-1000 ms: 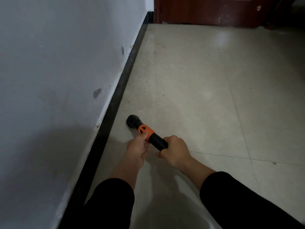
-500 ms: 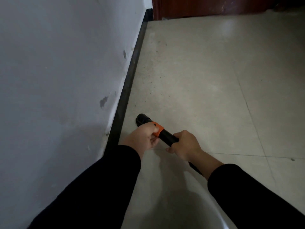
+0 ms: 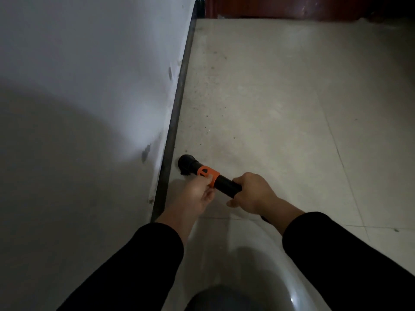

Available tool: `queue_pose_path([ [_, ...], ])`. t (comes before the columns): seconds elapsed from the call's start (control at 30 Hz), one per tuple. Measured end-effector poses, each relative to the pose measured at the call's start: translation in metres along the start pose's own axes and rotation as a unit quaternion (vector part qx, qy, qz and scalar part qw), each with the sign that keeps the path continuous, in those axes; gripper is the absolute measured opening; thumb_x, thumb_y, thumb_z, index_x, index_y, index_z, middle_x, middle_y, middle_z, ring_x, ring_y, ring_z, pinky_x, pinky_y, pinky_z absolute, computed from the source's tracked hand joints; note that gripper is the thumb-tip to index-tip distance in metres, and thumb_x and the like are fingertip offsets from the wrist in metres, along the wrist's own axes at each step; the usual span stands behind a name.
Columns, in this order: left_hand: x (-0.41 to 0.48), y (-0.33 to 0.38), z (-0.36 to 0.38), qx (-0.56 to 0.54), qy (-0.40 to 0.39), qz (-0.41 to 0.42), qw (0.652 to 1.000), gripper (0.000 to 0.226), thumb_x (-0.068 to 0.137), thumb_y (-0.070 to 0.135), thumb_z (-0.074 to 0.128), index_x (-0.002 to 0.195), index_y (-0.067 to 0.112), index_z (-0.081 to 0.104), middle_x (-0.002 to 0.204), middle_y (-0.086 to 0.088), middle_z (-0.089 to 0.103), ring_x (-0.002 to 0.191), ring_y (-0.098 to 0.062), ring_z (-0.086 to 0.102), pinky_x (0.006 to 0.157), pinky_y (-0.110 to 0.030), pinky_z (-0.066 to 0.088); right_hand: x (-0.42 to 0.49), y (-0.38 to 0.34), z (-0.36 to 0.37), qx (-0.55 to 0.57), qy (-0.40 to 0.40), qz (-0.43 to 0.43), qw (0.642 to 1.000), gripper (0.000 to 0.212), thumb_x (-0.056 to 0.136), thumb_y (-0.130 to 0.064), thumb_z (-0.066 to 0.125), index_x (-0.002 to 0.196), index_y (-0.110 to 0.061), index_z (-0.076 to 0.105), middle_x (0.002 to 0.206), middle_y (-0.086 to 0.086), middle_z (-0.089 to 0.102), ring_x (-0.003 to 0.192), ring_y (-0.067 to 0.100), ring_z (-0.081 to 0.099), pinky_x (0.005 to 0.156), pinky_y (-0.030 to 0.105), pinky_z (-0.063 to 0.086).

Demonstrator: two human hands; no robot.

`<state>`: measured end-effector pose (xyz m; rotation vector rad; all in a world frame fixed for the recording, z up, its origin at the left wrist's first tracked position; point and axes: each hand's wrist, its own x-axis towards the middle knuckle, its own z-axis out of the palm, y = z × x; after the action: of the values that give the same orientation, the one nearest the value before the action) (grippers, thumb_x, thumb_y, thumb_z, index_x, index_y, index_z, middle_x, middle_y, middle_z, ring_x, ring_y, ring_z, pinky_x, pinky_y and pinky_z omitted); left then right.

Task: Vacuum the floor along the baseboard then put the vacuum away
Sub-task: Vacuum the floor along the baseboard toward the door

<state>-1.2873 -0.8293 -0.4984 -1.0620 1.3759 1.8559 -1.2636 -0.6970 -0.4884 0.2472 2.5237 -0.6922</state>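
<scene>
Black vacuum wand [image 3: 226, 186] with orange collar [image 3: 207, 173] slants down, nozzle [image 3: 186, 163] on the speckled floor [image 3: 269, 108] just beside the dark baseboard [image 3: 179, 97].

One vacuum wand [image 3: 226, 186], one orange collar [image 3: 205, 176], one baseboard [image 3: 177, 113], one door [image 3: 292, 7], two hands: left hand [image 3: 197, 194], right hand [image 3: 253, 194].

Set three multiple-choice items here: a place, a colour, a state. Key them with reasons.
1. The vacuum nozzle is: A beside the baseboard; B at the door; C on the wall.
2. The collar on the tube is: A green; B orange; C white.
3. The right hand: A lies flat; B hangs free; C grips the tube.
Key: A, it sits on the floor next to it; B, bright orange against black; C, it curls round the tube.
</scene>
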Motion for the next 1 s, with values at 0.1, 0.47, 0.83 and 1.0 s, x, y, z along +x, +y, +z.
queue_pose_path([
  [0.1, 0.005, 0.007, 0.004, -0.005, -0.005, 0.005, 1.0, 0.024, 0.099, 0.012, 0.052, 0.122, 0.005, 0.053, 0.084, -0.004, 0.055, 0.073, -0.009, 0.05, 0.064, -0.021, 0.044, 0.009, -0.006, -0.008, -0.012, 0.005, 0.0, 1.0, 0.034, 0.073, -0.029, 0.08, 0.102, -0.015, 0.068, 0.08, 0.003, 0.058, 0.082, 0.023, 0.061, 0.068, 0.028, 0.044],
  [0.47, 0.028, 0.013, 0.002, -0.012, 0.001, 0.026, 1.0, 0.03, 0.098, 0.012, 0.052, 0.128, 0.008, 0.052, 0.093, -0.006, 0.06, 0.082, -0.012, 0.055, 0.07, -0.024, 0.044, 0.029, -0.007, -0.006, -0.036, 0.01, -0.049, 0.998, 0.033, 0.078, -0.028, 0.076, 0.107, -0.016, 0.065, 0.082, 0.002, 0.057, 0.078, 0.021, 0.055, 0.069, 0.029, 0.043],
  [0.83, 0.034, -0.002, 0.032, -0.017, -0.033, 0.019, 0.999, 0.027, 0.097, 0.017, 0.057, 0.121, 0.006, 0.057, 0.09, -0.005, 0.063, 0.08, -0.01, 0.057, 0.063, -0.022, 0.045, 0.024, 0.022, -0.028, -0.053, 0.018, -0.03, 0.998, 0.028, 0.079, -0.023, 0.074, 0.105, -0.016, 0.065, 0.082, 0.003, 0.059, 0.083, 0.024, 0.061, 0.071, 0.03, 0.048],
  [1.0, 0.03, -0.009, 0.053, -0.019, -0.043, 0.004, 0.999, 0.024, 0.096, 0.017, 0.059, 0.117, 0.007, 0.057, 0.094, -0.006, 0.062, 0.079, -0.01, 0.056, 0.062, -0.022, 0.045, 0.019, 0.042, -0.04, -0.041, 0.011, -0.014, 0.999, 0.028, 0.076, -0.025, 0.077, 0.1, -0.016, 0.066, 0.078, 0.002, 0.059, 0.077, 0.022, 0.059, 0.066, 0.028, 0.044],
])
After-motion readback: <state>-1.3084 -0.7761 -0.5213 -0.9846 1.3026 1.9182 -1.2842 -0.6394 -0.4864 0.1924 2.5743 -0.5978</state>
